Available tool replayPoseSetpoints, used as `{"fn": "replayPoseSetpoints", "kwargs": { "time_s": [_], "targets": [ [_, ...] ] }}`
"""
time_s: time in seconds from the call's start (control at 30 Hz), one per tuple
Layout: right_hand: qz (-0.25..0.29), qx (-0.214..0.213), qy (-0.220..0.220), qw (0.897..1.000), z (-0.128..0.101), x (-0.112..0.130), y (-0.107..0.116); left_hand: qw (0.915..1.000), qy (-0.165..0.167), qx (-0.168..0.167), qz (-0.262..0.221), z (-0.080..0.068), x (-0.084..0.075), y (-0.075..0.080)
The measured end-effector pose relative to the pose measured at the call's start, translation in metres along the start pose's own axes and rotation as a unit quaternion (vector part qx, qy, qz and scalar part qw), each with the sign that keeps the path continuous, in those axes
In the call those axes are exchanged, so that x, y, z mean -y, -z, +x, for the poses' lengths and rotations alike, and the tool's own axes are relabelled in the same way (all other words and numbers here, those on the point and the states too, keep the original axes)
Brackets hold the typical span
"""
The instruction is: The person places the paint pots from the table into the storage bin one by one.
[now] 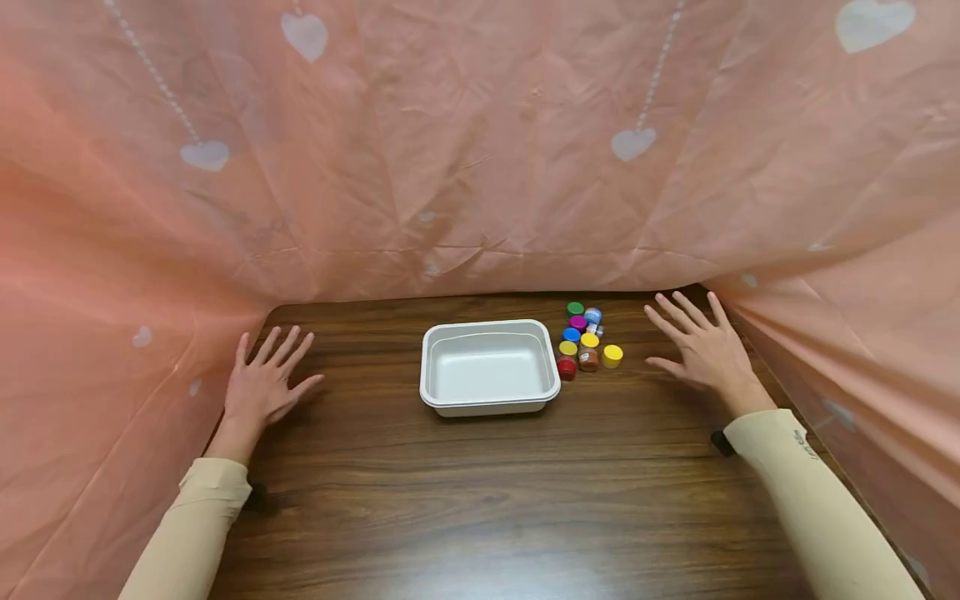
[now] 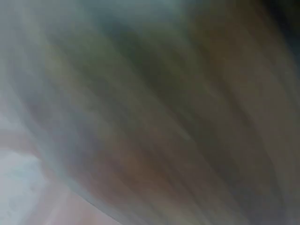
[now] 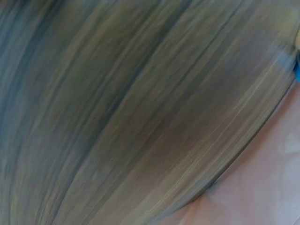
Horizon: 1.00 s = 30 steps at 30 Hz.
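Observation:
In the head view my left hand (image 1: pixel 261 383) is over the table's left side, its fingers spread and nothing in it. My right hand (image 1: pixel 701 348) is over the right side, also with spread fingers and nothing held. Nearest to its fingertips stands a small jar with a yellow lid (image 1: pixel 612 357). Several more small jars cluster left of it, among them one with a green lid (image 1: pixel 575 309), one with a blue lid (image 1: pixel 572 335) and a red one (image 1: pixel 566 368). A white rectangular tray (image 1: pixel 491 408) sits between the hands, close beside the jars.
The dark wood-grain table (image 1: pixel 480 492) has rounded far corners. A pink curtain (image 1: pixel 480 167) with white hearts hangs along its back and both sides. Both wrist views are blurred; table (image 3: pixel 117 117) and curtain (image 3: pixel 262 173) show in the right one.

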State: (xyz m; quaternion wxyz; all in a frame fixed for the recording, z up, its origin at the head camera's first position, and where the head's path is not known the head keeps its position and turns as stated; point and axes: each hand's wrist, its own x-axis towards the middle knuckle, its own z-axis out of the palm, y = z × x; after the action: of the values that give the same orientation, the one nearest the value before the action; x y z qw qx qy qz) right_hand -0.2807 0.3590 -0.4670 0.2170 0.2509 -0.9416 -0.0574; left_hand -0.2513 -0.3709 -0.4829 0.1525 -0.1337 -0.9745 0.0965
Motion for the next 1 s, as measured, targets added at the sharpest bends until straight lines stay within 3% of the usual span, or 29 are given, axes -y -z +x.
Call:
{"fn": "replayPoseSetpoints", "kwargs": {
  "time_s": [0.13, 0.23, 0.33, 0.43, 0.57, 0.77, 0.9, 1.0],
  "targets": [
    [0.035, 0.006, -0.036, 0.999, 0.004, 0.011, 0.002, 0.9962, 0.044, 0.009, -0.075, 0.007, -0.019, 0.005],
    [0.085, 0.007, -0.064, 0.994, 0.009, 0.02, 0.002, 0.9872, 0.067, 0.026, -0.142, 0.011, -0.038, 0.01],
    [0.139, 0.022, -0.094, 0.986, 0.013, 0.028, 0.003, 0.9682, 0.088, 0.055, -0.227, 0.014, -0.057, 0.016],
    [0.189, 0.045, -0.123, 0.973, 0.017, 0.036, 0.004, 0.943, 0.098, 0.081, -0.307, 0.016, -0.074, 0.022],
    [0.247, 0.065, -0.148, 0.956, 0.021, 0.042, 0.003, 0.9128, 0.093, 0.094, -0.386, 0.018, -0.096, 0.027],
    [0.312, 0.069, -0.145, 0.937, 0.026, 0.049, -0.004, 0.8974, 0.062, 0.077, -0.43, 0.02, -0.129, 0.027],
    [0.34, 0.081, -0.139, 0.927, 0.03, 0.053, -0.008, 0.8774, 0.047, 0.07, -0.472, 0.02, -0.148, 0.028],
    [0.348, 0.098, -0.135, 0.922, 0.032, 0.054, -0.012, 0.8733, 0.037, 0.06, -0.482, 0.019, -0.161, 0.029]
  ]
}}
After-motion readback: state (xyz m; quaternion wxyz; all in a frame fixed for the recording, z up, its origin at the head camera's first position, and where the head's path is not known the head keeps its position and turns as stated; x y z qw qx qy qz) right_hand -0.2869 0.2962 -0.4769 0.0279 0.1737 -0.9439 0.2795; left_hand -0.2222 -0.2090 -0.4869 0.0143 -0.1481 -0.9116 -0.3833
